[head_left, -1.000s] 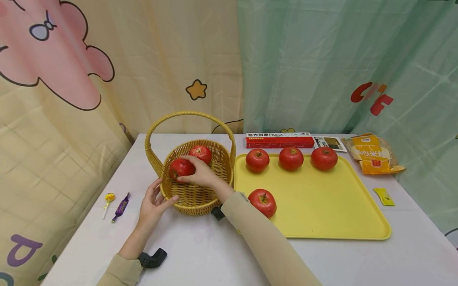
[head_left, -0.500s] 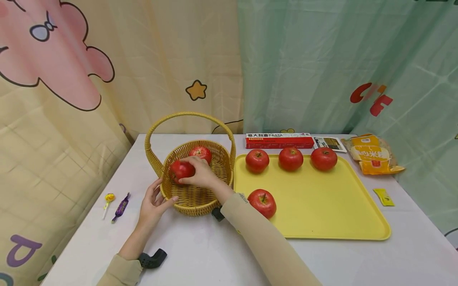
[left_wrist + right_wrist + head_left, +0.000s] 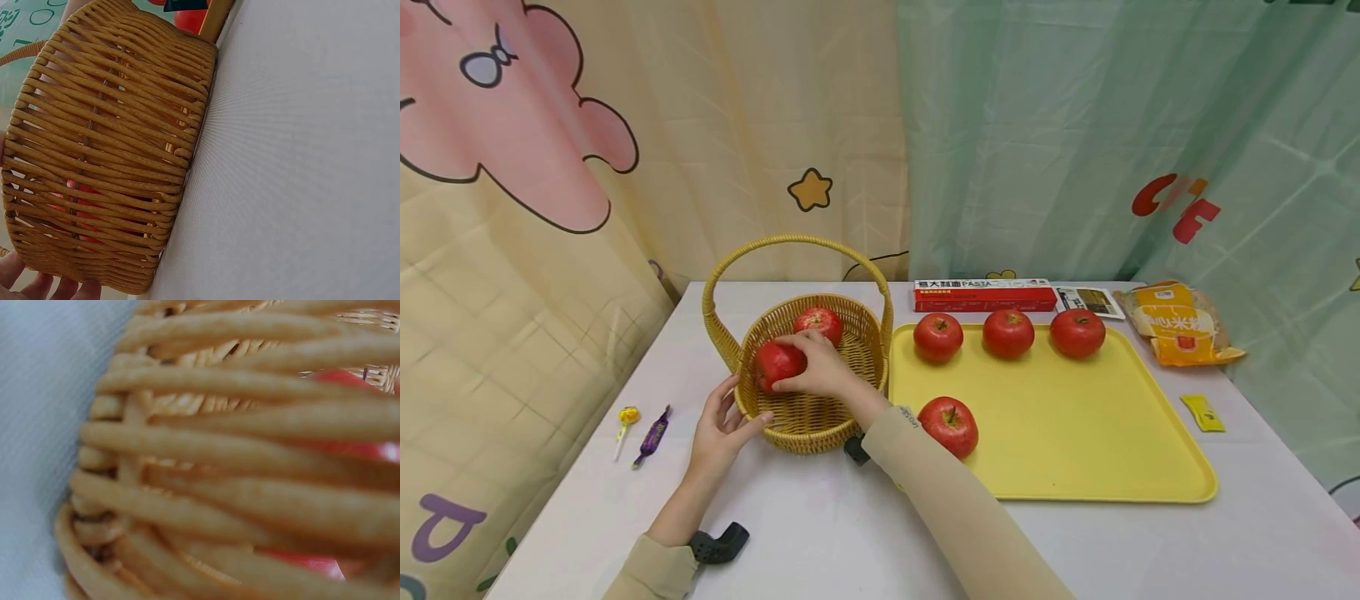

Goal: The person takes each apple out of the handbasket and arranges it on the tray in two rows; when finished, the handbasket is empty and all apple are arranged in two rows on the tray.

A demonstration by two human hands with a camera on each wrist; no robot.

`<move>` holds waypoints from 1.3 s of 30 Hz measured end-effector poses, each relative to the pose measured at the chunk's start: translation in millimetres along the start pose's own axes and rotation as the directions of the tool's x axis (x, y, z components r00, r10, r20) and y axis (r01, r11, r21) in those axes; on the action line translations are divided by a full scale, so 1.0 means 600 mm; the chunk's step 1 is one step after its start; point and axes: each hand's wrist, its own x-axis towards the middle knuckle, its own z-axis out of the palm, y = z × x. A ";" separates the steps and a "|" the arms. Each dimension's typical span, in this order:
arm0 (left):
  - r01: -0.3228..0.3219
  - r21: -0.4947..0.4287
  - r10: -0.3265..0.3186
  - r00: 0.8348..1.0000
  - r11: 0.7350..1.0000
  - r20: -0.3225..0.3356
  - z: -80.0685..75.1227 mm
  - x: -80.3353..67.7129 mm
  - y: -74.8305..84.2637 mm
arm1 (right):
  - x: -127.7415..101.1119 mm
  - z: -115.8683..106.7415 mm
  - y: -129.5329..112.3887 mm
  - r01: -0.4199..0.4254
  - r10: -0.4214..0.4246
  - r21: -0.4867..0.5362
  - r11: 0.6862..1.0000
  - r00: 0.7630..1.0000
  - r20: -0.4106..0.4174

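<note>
In the head view a yellow-brown wicker basket (image 3: 808, 437) with a tall arched handle stands at the left of the table. My right hand (image 3: 823, 367) reaches inside it and grips a red apple (image 3: 778, 367) near the left wall, thumb in front and fingers behind. Another red apple (image 3: 820, 321) sits at the basket's back. Around the basket's front left side is my left hand (image 3: 718, 429), its fingers against the outer wall and thumb at the front rim. Close up, the left wrist view has the woven wall (image 3: 106, 144) with fingertips (image 3: 87, 289) on it. Red shows through the weave in the right wrist view.
Right of the basket lies a yellow tray (image 3: 1075, 433) with several red apples, one (image 3: 950, 427) partly behind my right sleeve. A pasta box (image 3: 985, 296), a flat packet (image 3: 1090, 302), an orange-and-white bag (image 3: 1180, 325) and a yellow sachet (image 3: 1204, 413) surround it. A lollipop (image 3: 627, 417) and purple candy (image 3: 652, 436) lie left.
The apple in my right hand has shifted slightly toward the front of the basket, with the hand still on it. My left hand has stayed at the basket.
</note>
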 end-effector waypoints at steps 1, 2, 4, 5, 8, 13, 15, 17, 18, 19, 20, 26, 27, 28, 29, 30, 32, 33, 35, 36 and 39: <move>-0.001 0.001 0.001 1.000 1.000 -0.001 0.000 0.000 0.000 | -0.001 0.000 0.000 -0.004 0.004 0.003 1.000 1.000 0.006; -0.003 0.003 0.003 1.000 1.000 -0.001 0.000 0.000 0.000 | -0.001 0.001 0.000 -0.007 0.007 0.005 1.000 1.000 0.015; -0.004 0.000 0.004 1.000 1.000 -0.004 0.000 0.000 -0.001 | -0.002 0.001 0.000 -0.010 0.010 0.008 1.000 0.999 0.030; -0.003 0.001 0.003 1.000 1.000 -0.005 0.000 0.000 -0.001 | -0.003 0.001 0.000 -0.009 0.008 0.010 1.000 0.999 0.039; -0.003 -0.003 0.003 1.000 1.000 -0.009 0.000 0.001 -0.002 | -0.004 0.003 0.001 0.012 -0.013 0.016 1.000 0.998 0.060; -0.007 0.008 0.008 1.000 1.000 -0.016 -0.001 0.002 -0.003 | -0.003 0.004 0.002 0.054 -0.056 0.029 0.998 0.996 0.066; -0.008 0.012 0.008 1.000 1.000 -0.016 -0.001 0.002 -0.003 | -0.003 0.004 0.001 0.056 -0.059 0.040 0.998 0.996 0.069; -0.008 0.015 0.008 1.000 1.000 -0.014 -0.001 0.001 -0.002 | -0.004 0.004 0.001 0.049 -0.052 0.045 0.998 0.996 0.073; -0.008 0.017 0.008 1.000 1.000 -0.012 -0.001 0.001 -0.002 | -0.004 0.004 0.000 0.045 -0.048 0.049 0.998 0.996 0.076; -0.008 0.019 0.008 1.000 1.000 -0.012 -0.001 0.001 -0.002 | -0.004 0.004 0.000 0.040 -0.044 0.051 0.998 0.996 0.079; -0.006 0.021 0.006 1.000 1.000 -0.011 -0.001 0.001 -0.001 | -0.005 0.004 0.000 0.040 -0.044 0.053 0.998 0.996 0.081; 0.014 0.007 -0.014 1.000 1.000 -0.010 -0.001 0.000 0.000 | -0.007 0.005 -0.001 0.061 -0.064 0.032 0.998 0.992 0.105; 0.016 -0.001 -0.016 1.000 1.000 -0.009 -0.001 0.000 0.000 | -0.008 0.005 -0.002 0.060 -0.063 0.027 0.998 0.992 0.111; 0.018 -0.008 -0.018 1.000 1.000 -0.009 -0.001 0.000 0.001 | -0.008 0.005 -0.002 0.059 -0.062 0.023 0.998 0.991 0.115; 0.019 -0.015 -0.019 1.000 1.000 -0.007 -0.001 0.000 0.001 | -0.009 0.006 -0.002 0.056 -0.059 0.025 0.998 0.991 0.118; 0.020 -0.020 -0.020 1.000 1.000 -0.006 -0.001 0.000 0.001 | -0.009 0.006 -0.003 0.051 -0.054 0.023 0.998 0.991 0.122; 0.019 -0.023 -0.019 1.000 1.000 -0.005 -0.001 0.000 0.001 | -0.010 0.007 -0.003 0.043 -0.046 0.024 0.999 0.991 0.129; 0.017 -0.024 -0.017 1.000 1.000 -0.005 -0.001 0.000 0.001 | -0.011 0.008 -0.003 0.045 -0.047 0.018 0.999 0.991 0.129; 0.013 -0.020 -0.013 1.000 1.000 -0.005 -0.001 0.000 0.000 | -0.012 0.008 -0.003 0.042 -0.044 0.016 0.999 0.990 0.132; 0.012 -0.018 -0.012 1.000 1.000 -0.006 -0.001 0.000 0.000 | -0.012 0.008 -0.003 0.045 -0.047 0.014 0.999 0.990 0.134; 0.009 -0.015 -0.009 1.000 1.000 -0.008 -0.001 0.000 0.000 | -0.013 0.008 -0.004 0.058 -0.060 0.018 0.998 0.989 0.137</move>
